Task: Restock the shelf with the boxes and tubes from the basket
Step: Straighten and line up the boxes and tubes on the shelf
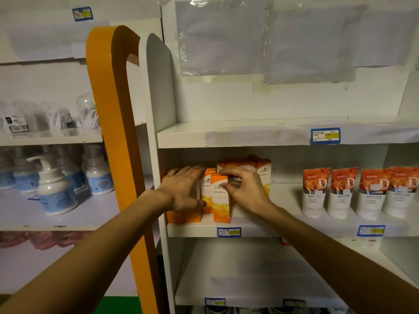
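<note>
Orange boxes (221, 198) between left hand (183, 189) and right hand (246, 189).

Boxes (221, 198) at the left end of the middle shelf (256, 230): orange tops, white band in the middle, orange-yellow print at the bottom. Tubes (315, 191) toward the right end of that shelf: orange-red rose print above, white bodies below. Shelf boards white, price tags (229, 232) on the front edges blue-bordered with a yellow patch. Upright post (113, 132) orange-yellow. Pump bottles (54, 189) on the left unit: white with pale blue labels. Floor strip (113, 305) green.
</note>
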Demonstrator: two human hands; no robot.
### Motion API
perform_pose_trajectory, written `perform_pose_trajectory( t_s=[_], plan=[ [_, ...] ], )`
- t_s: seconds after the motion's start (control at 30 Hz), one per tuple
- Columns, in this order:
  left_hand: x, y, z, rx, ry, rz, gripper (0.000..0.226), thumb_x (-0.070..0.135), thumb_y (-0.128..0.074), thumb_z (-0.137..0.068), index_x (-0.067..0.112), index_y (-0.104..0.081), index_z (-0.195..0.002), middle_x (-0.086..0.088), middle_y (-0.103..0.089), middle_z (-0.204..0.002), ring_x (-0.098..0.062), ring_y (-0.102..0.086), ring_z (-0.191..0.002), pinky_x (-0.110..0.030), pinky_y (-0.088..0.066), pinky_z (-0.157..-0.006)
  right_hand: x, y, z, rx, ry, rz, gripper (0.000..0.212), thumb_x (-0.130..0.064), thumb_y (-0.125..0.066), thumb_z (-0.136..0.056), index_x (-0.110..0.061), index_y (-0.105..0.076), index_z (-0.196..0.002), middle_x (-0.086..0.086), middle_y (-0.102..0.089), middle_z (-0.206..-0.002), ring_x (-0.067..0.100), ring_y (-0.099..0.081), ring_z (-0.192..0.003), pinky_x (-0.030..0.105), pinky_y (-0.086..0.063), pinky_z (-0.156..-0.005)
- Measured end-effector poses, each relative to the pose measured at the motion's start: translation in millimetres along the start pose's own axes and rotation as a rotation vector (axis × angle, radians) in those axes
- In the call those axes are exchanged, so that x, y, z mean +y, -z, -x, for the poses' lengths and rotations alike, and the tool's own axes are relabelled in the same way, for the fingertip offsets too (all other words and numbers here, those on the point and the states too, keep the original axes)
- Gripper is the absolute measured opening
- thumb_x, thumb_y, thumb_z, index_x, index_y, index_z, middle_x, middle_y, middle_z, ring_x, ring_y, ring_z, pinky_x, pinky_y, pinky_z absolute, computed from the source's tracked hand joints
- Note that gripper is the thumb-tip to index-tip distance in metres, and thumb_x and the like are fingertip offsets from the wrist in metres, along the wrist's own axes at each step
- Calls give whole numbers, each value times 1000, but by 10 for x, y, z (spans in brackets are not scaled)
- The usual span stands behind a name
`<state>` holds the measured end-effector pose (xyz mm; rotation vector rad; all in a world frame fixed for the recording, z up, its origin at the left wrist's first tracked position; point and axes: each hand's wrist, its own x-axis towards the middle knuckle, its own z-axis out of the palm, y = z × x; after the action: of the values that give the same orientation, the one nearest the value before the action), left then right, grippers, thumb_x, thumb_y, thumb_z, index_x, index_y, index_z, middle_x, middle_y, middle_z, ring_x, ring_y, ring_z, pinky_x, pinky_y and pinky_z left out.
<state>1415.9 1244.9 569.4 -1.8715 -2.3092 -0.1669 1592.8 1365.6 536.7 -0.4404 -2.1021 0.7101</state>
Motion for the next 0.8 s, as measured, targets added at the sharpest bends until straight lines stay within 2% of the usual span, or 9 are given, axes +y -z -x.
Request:
perform_pose_trajectory(
  t_s=[0.2, 0.33, 0.4, 0.47, 0.57, 0.63, 0.73, 0.8],
  plan=[
    [30, -18, 6, 33, 17, 13, 91, 67, -53, -89, 29, -8, -158, 3, -15, -166, -21, -12, -153, -45, -6, -122, -19, -232, 5, 99, -116, -185, 42, -1, -73, -85, -16, -66, -125, -3, -58, -132, 10, -61, -113, 25, -55, -94],
    [27, -41, 11, 67, 17, 22, 87, 66, -53, -90, 30, -11, -158, 3, -18, -165, -20, -15, -152, -44, -7, -122, -20, -326, 45, 139, -185, -277, 55, -8, -74, -86, -21, -54, -136, -5, -58, -130, 9, -60, -115, 15, -54, -87],
    [28, -41, 20, 64, 17, 38, 88, 64, -56, -89, 30, -12, -158, 3, -19, -165, -21, -15, -152, -45, -7, -122, 43, -377, 90, 177, -249, -177, 59, -23, -72, -89, -21, -47, -143, -3, -53, -139, 14, -56, -122, 30, -55, -95],
    [23, -39, 27, 66, 21, 43, 90, 60, -60, -88, 30, -12, -158, 3, -19, -165, -21, -15, -152, -45, -7, -123, 79, -425, 149, 132, -355, -135, 60, -35, -65, -93, -19, -43, -146, 1, -48, -146, 21, -52, -128, 44, -52, -101],
    [32, -41, 15, 77, 27, 40, 90, 58, -62, -88, 30, -13, -157, 3, -21, -164, -21, -16, -152, -45, -7, -123, 84, -492, 206, 46, -378, -162, 46, -33, -56, -99, -21, -46, -142, 2, -53, -140, 21, -55, -125, 43, -52, -100],
    [43, -47, 11, 84, 31, 48, 90, 57, -64, -87, 30, -14, -157, 3, -22, -164, -21, -16, -152, -46, -7, -123, 107, -548, 200, 29, -336, -134, 45, -33, -53, -100, -24, -44, -144, 0, -52, -141, 21, -51, -130, 44, -49, -104],
    [50, -37, 18, 101, 29, 60, 90, 55, -66, -86, 31, -16, -156, 3, -24, -163, -21, -18, -151, -47, -8, -122, 145, -691, 199, -78, -269, 13, 60, -38, -49, -101, -27, -25, -155, -3, -41, -152, 19, -40, -140, 45, -39, -114],
    [51, -31, 22, 102, 22, 67, 88, 53, -66, -87, 31, -17, -156, 3, -24, -163, -21, -18, -151, -48, -8, -123, 165, -795, 232, -151, -278, 43, 72, -43, -48, -99, -33, -6, -157, -3, -34, -157, 22, -40, -141, 48, -40, -113]
  ],
)
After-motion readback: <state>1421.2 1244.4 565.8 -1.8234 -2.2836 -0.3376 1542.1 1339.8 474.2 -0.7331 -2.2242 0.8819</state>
